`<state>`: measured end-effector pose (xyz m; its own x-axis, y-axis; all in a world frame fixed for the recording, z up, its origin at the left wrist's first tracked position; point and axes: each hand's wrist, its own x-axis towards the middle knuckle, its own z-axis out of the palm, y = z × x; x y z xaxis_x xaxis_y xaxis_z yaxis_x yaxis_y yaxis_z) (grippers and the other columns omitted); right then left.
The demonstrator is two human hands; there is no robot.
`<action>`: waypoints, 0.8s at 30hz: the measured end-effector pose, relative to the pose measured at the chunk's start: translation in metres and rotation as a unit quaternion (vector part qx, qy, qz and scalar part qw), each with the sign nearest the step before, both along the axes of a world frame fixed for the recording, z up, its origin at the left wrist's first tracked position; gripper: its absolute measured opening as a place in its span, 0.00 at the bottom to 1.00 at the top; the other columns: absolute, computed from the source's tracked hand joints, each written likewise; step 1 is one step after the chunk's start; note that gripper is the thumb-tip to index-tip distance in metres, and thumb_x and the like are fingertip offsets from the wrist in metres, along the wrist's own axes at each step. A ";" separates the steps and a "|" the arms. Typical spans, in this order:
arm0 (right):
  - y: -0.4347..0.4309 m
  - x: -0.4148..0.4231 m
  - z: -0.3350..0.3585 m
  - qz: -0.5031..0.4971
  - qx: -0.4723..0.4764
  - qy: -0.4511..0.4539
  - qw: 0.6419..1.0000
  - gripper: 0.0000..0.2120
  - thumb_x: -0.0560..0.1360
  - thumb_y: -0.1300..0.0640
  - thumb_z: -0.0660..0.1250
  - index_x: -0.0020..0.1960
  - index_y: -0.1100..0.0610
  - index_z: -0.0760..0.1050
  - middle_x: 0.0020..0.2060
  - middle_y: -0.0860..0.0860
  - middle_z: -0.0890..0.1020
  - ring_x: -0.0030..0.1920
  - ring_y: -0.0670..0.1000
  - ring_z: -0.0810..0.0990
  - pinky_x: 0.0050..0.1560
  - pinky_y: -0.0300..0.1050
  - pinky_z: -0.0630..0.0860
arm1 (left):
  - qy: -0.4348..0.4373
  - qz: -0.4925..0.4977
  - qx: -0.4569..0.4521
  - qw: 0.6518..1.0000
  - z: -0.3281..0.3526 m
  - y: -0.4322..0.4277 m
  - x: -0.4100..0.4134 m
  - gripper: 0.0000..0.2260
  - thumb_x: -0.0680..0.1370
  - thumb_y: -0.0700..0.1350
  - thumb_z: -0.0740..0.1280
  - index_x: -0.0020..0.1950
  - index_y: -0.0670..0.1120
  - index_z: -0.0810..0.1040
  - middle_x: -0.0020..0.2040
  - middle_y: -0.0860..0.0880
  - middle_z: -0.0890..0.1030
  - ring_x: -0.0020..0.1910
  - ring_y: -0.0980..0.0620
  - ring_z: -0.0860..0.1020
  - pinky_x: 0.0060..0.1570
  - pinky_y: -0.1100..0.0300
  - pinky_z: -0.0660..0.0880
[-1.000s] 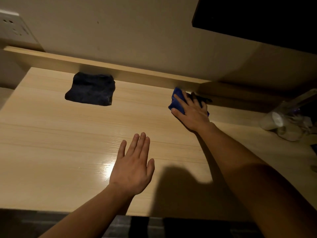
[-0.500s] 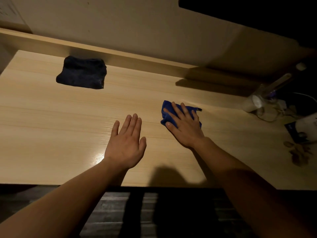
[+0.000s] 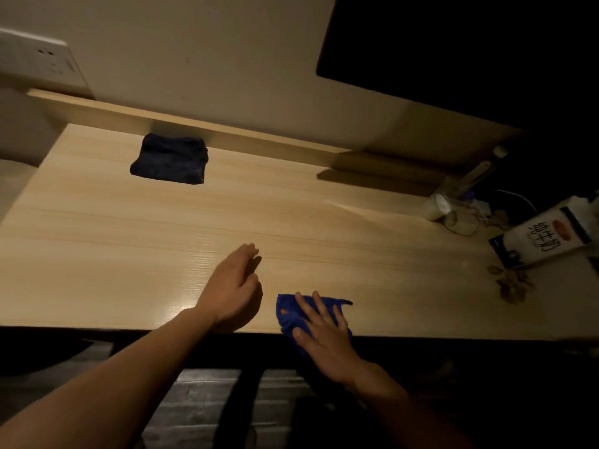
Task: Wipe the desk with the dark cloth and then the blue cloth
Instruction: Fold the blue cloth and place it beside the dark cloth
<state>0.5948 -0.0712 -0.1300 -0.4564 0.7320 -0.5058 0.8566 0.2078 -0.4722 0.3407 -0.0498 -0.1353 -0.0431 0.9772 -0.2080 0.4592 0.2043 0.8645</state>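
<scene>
**Blue cloth at the near edge: second wipe under way**

Right hand lies flat, fingers spread, pressing the blue cloth onto the desk at its front edge; part of the cloth overhangs the lip. Palm pressure, not a pinch. Left hand is beside it, empty, fingers loosely curled, holding nothing. Dark cloth sits folded at the back left, near the rear ledge, well apart from both hands (judged: its turn is done). Next move likely calls for a fresh stroke away from the edge, pressure kept so the cloth does not slip off.

Count: two cloths, two hands, one milk carton, one lying bottle.
</scene>
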 end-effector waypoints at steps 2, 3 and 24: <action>-0.021 -0.018 0.022 -0.172 -0.170 0.149 0.959 0.31 0.82 0.33 0.58 0.82 0.40 0.58 0.84 0.51 0.61 0.84 0.53 0.54 0.82 0.55 0.49 | -0.132 0.020 -0.097 0.986 0.014 -0.021 0.003 0.21 0.81 0.33 0.64 0.73 0.46 0.74 0.73 0.44 0.78 0.69 0.53 0.77 0.71 0.52 0.74; -0.031 -0.028 0.034 -0.261 -0.239 0.249 0.902 0.37 0.76 0.30 0.65 0.79 0.48 0.68 0.78 0.56 0.72 0.79 0.56 0.68 0.80 0.55 0.60 | -0.193 0.036 -0.143 0.970 0.027 -0.032 0.004 0.18 0.81 0.36 0.66 0.70 0.46 0.76 0.70 0.43 0.80 0.66 0.52 0.79 0.65 0.54 0.76; 0.023 -0.316 0.136 -0.328 -0.195 0.319 0.868 0.10 0.85 0.52 0.64 0.58 0.55 0.82 0.54 0.51 0.87 0.54 0.54 0.86 0.57 0.52 0.83 | -0.108 0.283 -0.002 0.953 0.159 -0.054 -0.209 0.06 0.85 0.50 0.66 0.54 0.48 0.80 0.49 0.50 0.85 0.51 0.51 0.83 0.49 0.55 0.79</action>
<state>0.2785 -0.0477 0.0063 -0.2845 0.7700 -0.5711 0.2689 -0.5077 -0.8185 0.1316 -0.1035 0.0238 -0.5195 0.8087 -0.2759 0.0854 0.3704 0.9249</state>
